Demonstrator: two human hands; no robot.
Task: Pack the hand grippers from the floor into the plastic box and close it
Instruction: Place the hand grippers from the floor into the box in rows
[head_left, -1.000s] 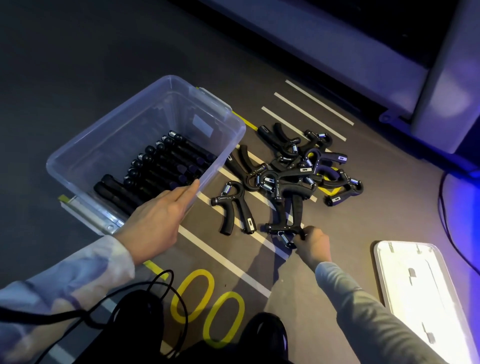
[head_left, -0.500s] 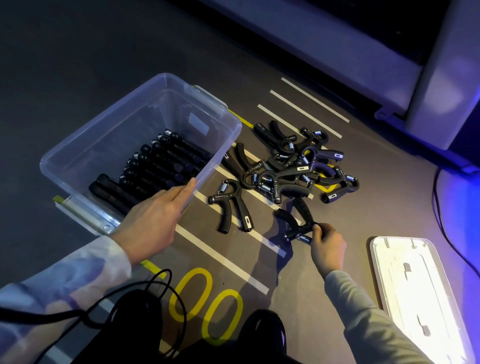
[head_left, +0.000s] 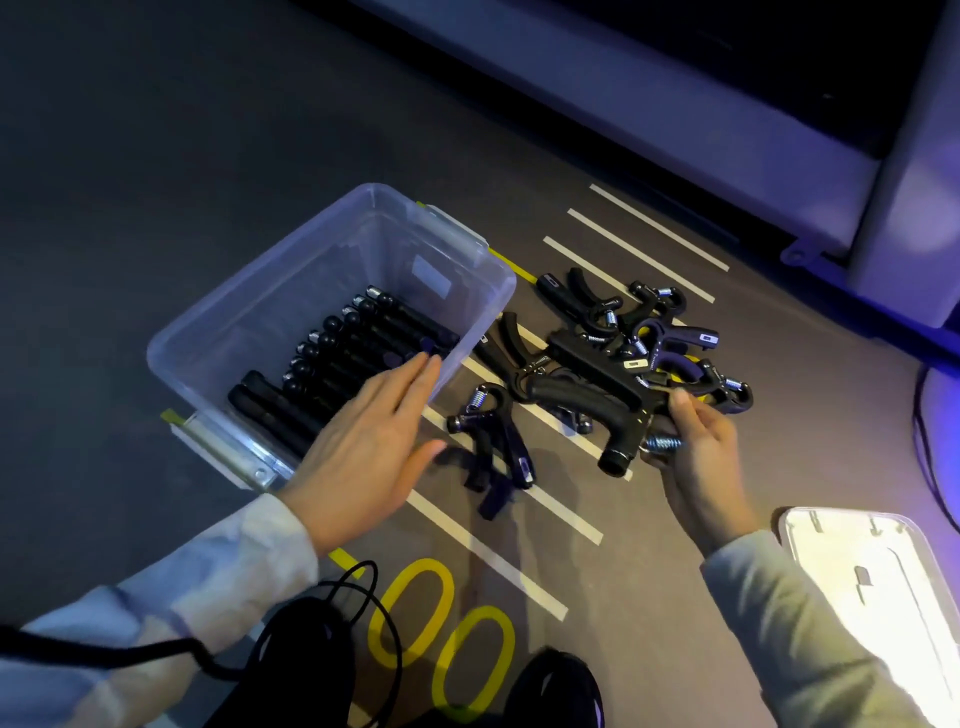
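Your right hand (head_left: 698, 452) pinches one black hand gripper (head_left: 587, 402) by its spring end, lifted clear of the floor, handles pointing left toward the clear plastic box (head_left: 332, 291); your left hand (head_left: 363, 452) lies flat, fingers straight, over the box's near right rim. More grippers sit in a row inside the box, a loose pile (head_left: 649, 338) lies far right of it, one single gripper (head_left: 493, 441) between your hands. Grey floor (head_left: 519, 561) with white stripes and yellow loops; white lid (head_left: 872, 597) near right.

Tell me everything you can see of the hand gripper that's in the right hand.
The held hand gripper is black, with two curved matte handles that look rubbery and a bright metal coil spring at its joint end. The right hand grips that spring end, lifting it above the floor, handles pointing left toward the plastic box.
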